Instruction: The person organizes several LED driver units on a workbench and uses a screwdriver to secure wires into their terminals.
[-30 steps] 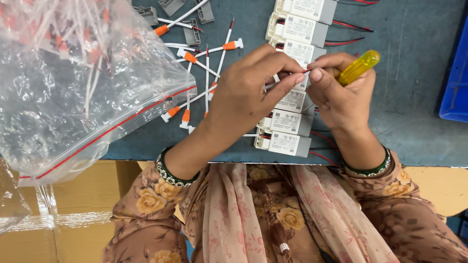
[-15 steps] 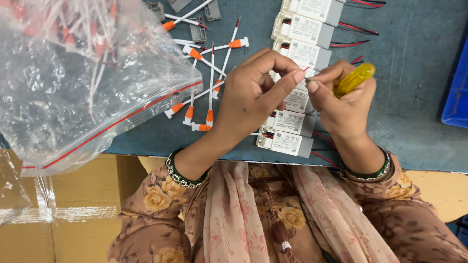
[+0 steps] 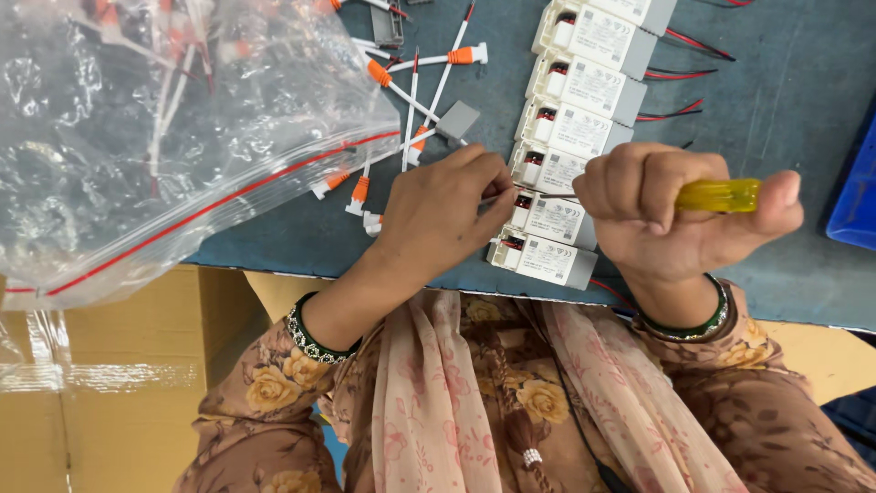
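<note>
I see the right hand [image 3: 675, 215] clenching a yellow screwdriver [image 3: 719, 194]; left hand [image 3: 443, 215] fingers pinch a thin wire at the white modules [image 3: 557, 219].

A grey-blue worktop [image 3: 785, 100] carries everything. A row of white rectangular modules [image 3: 575, 128] with red wires lies along its middle, running toward the near edge. Left of them lie loose white leads with orange sleeves [image 3: 415, 100] and a small grey block [image 3: 458, 120]. A clear zip bag [image 3: 155, 128] rests at the left, overhanging the edge. A blue tray [image 3: 858, 196] sits at the right.
</note>
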